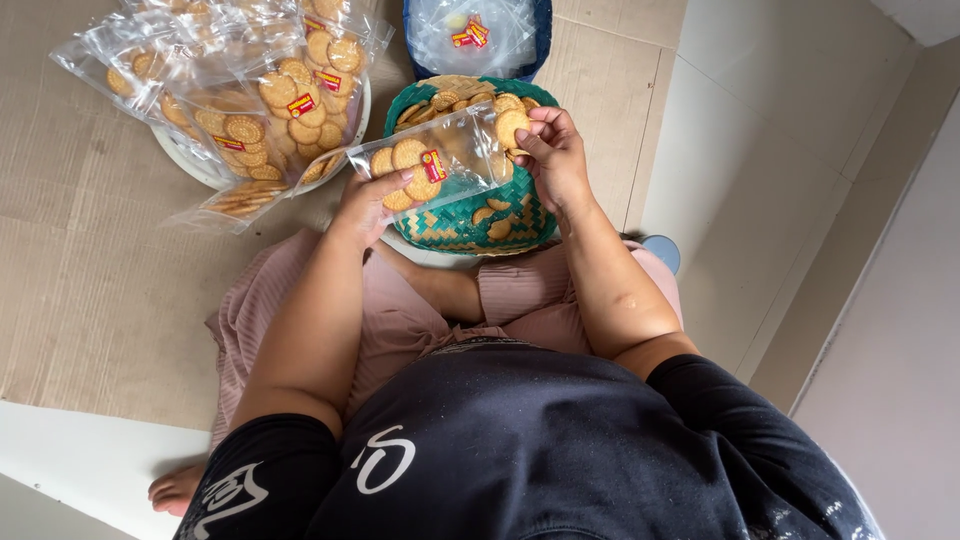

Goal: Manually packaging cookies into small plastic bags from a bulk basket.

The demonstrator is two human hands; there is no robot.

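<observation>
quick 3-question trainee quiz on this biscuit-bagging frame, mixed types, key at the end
1. True or false: the left hand holds the clear bag of round biscuits.
2. What does the right hand pinch? A) a biscuit B) a label C) a spoon
3. Where does the pile of filled bags lie relative to the green woven basket?

Key: 1 true; 2 A; 3 to its left in the picture, on a white tray.

Bag [440, 165]: clear glossy plastic film, crinkled. Biscuits [405, 160]: matt, dry, embossed. Basket [480, 215]: woven strips, green and tan, ribbed. Floor covering [90, 270]: matt brown cardboard. Trousers [400, 320]: ribbed pink cloth.
</observation>
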